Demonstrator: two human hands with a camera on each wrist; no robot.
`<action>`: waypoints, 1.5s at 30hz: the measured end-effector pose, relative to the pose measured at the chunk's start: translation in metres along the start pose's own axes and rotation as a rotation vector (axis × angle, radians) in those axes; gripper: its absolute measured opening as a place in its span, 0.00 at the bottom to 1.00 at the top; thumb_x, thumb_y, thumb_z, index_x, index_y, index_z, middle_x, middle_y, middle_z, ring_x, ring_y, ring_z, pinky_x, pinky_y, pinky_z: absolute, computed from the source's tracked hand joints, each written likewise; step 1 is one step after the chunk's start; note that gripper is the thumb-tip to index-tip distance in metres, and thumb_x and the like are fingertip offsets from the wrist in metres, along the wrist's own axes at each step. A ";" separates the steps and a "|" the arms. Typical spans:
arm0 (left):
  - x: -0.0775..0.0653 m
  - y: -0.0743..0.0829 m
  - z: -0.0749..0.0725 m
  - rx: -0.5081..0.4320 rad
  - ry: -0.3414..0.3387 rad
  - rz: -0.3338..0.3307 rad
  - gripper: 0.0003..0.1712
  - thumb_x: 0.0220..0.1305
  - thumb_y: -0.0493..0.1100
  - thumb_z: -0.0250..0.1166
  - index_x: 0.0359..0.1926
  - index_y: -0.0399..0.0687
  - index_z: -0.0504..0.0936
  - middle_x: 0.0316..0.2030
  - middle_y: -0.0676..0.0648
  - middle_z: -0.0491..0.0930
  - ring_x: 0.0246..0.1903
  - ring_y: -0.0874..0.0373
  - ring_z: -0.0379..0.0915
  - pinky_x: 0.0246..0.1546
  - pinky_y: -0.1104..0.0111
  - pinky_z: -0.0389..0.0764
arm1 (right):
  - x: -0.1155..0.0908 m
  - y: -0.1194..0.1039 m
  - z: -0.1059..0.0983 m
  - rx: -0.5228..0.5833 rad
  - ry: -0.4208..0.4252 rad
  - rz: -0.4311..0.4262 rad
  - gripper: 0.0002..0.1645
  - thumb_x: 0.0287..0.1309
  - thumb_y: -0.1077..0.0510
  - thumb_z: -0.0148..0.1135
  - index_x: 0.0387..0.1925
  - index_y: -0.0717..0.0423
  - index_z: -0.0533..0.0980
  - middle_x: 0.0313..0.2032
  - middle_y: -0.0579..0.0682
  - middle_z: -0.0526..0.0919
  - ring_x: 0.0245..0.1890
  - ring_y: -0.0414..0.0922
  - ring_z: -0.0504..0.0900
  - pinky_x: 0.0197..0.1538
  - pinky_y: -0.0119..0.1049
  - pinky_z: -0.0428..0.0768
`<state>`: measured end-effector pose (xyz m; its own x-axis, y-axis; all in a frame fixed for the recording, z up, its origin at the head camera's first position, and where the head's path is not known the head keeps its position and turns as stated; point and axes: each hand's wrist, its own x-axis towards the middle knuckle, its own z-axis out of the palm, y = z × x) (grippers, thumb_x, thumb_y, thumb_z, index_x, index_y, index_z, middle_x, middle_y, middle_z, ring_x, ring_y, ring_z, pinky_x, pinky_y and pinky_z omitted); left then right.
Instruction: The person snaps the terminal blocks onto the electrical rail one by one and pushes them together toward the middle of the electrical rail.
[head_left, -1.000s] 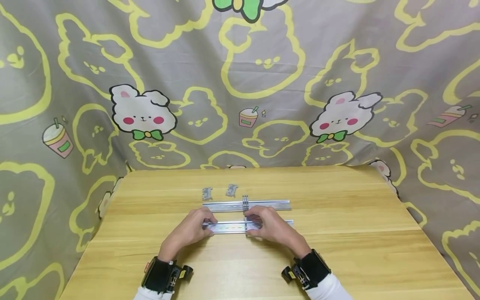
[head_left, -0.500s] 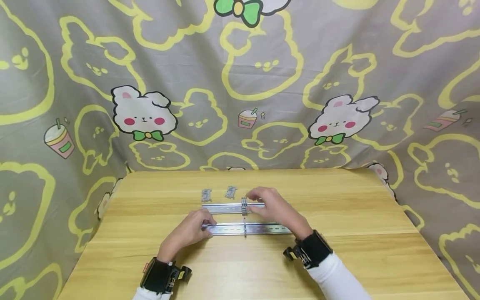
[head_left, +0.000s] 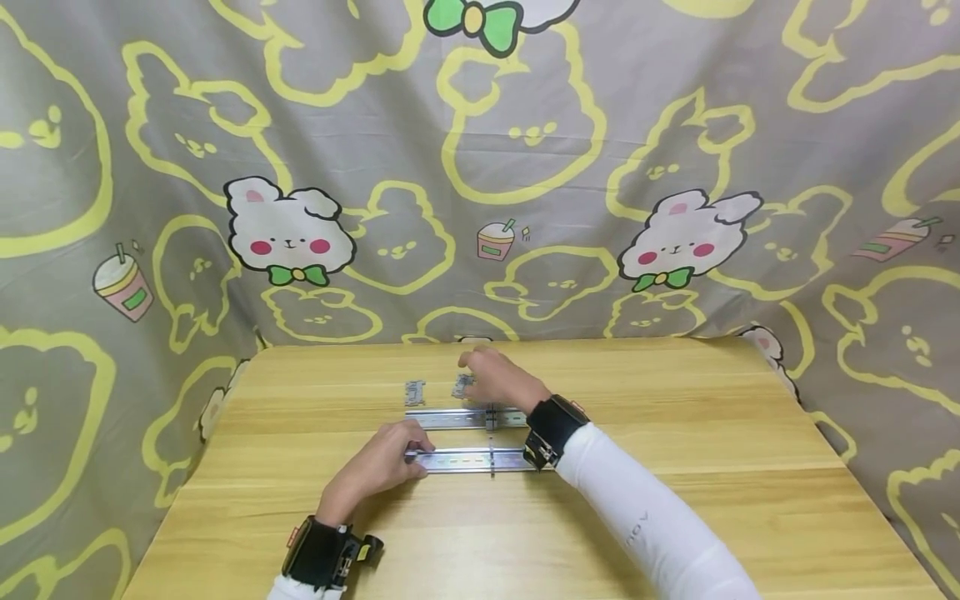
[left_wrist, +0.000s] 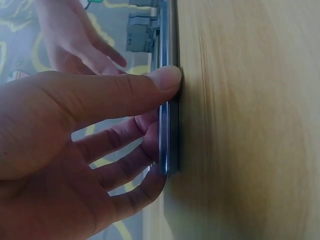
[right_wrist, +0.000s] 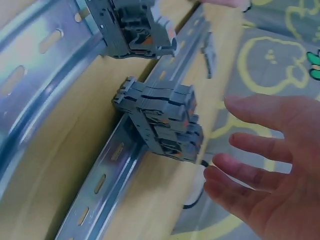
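My left hand (head_left: 386, 454) grips the left end of the near DIN rail (head_left: 457, 461), thumb on the near edge and fingers behind, as the left wrist view shows on the rail (left_wrist: 169, 140). One grey terminal block (right_wrist: 135, 27) sits across this rail. On the far DIN rail (head_left: 442, 418), parallel behind it, several grey terminal blocks (right_wrist: 162, 117) stand pressed together. My right hand (head_left: 498, 379) reaches over the far rail, its fingers beside a loose terminal block (head_left: 461, 386). In the right wrist view the right hand (right_wrist: 270, 160) has spread fingers and holds nothing.
A second loose terminal block (head_left: 415, 392) lies further left, behind the far rail. Everything rests on a wooden table (head_left: 675, 517). A patterned curtain (head_left: 405, 108) hangs behind the table and along both sides.
My right hand has let go of the block on the near rail, passed the blocks on the far rail and moved back and left to the loose block. The left hand stays put.
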<state>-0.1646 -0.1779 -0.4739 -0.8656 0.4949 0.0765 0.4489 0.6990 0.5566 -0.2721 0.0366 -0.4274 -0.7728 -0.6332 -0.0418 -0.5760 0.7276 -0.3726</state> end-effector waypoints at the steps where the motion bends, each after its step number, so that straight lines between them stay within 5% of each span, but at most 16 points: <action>1: 0.000 0.000 0.000 -0.001 0.000 0.001 0.15 0.43 0.33 0.76 0.37 0.39 0.87 0.35 0.47 0.82 0.37 0.51 0.79 0.41 0.58 0.83 | 0.003 -0.001 0.000 -0.009 -0.011 0.001 0.29 0.56 0.57 0.68 0.57 0.67 0.75 0.53 0.60 0.79 0.50 0.52 0.76 0.53 0.42 0.79; 9: -0.003 -0.003 -0.001 -0.002 -0.003 0.005 0.16 0.43 0.32 0.75 0.38 0.39 0.86 0.35 0.46 0.82 0.37 0.50 0.79 0.42 0.57 0.83 | 0.020 -0.007 0.008 -0.096 -0.113 0.085 0.14 0.52 0.55 0.70 0.37 0.59 0.78 0.37 0.52 0.75 0.41 0.49 0.72 0.41 0.41 0.77; 14: -0.002 -0.002 0.000 -0.013 -0.004 0.014 0.16 0.43 0.32 0.75 0.38 0.38 0.86 0.35 0.45 0.82 0.36 0.49 0.79 0.41 0.57 0.83 | 0.029 -0.007 0.014 -0.107 -0.120 0.146 0.13 0.48 0.56 0.72 0.27 0.53 0.74 0.41 0.53 0.75 0.44 0.52 0.73 0.44 0.42 0.79; 22: -0.002 -0.001 0.000 -0.013 -0.006 0.010 0.15 0.44 0.33 0.75 0.38 0.38 0.86 0.35 0.46 0.82 0.36 0.50 0.78 0.40 0.56 0.84 | 0.037 -0.007 0.020 -0.109 -0.108 0.146 0.12 0.45 0.61 0.73 0.26 0.55 0.74 0.37 0.52 0.77 0.40 0.49 0.75 0.44 0.40 0.80; 28: -0.002 -0.002 0.001 -0.027 -0.002 0.013 0.15 0.44 0.32 0.75 0.38 0.37 0.86 0.35 0.46 0.81 0.36 0.50 0.79 0.40 0.56 0.84 | 0.034 -0.004 0.016 -0.050 -0.042 0.056 0.11 0.46 0.61 0.72 0.32 0.60 0.78 0.33 0.51 0.77 0.36 0.47 0.74 0.38 0.38 0.80; 36: 0.000 0.000 0.000 -0.041 -0.010 -0.007 0.16 0.44 0.32 0.75 0.38 0.38 0.86 0.36 0.46 0.82 0.36 0.50 0.79 0.41 0.56 0.84 | 0.006 0.004 -0.014 0.034 0.056 -0.020 0.31 0.52 0.58 0.69 0.57 0.66 0.75 0.53 0.58 0.77 0.42 0.47 0.75 0.42 0.36 0.81; 45: -0.002 0.001 0.001 -0.041 0.005 -0.003 0.16 0.43 0.31 0.76 0.37 0.37 0.86 0.33 0.45 0.81 0.34 0.51 0.78 0.38 0.56 0.84 | -0.051 0.032 -0.028 0.065 0.136 -0.094 0.28 0.50 0.57 0.69 0.54 0.64 0.77 0.45 0.53 0.78 0.41 0.49 0.79 0.43 0.39 0.82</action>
<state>-0.1625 -0.1776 -0.4748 -0.8682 0.4899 0.0788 0.4367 0.6789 0.5903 -0.2586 0.1003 -0.4111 -0.7479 -0.6529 0.1198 -0.6322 0.6455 -0.4286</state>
